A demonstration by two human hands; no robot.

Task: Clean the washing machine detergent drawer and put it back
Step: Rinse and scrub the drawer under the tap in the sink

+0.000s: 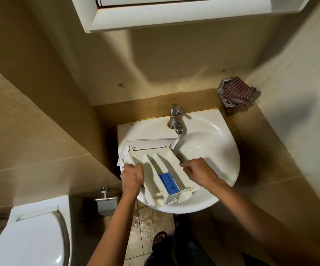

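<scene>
Cabinet (pixel 174 14) cut off at top, toilet (pixel 30 237) cropped bottom-left, drain (pixel 180 158) half hidden by drawer (pixel 155 164).

Both bare forearms reach in from below toward the detergent drawer (pixel 166 162). The left grip (pixel 132 177) curls over the drawer's left edge, knuckles up. The right grip (pixel 197 171) is bunched against the drawer's right wall, fingertips pinching its rim.

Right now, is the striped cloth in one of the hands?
No, the striped cloth lies on the wall holder; left hand and right hand grip the drawer.
</scene>
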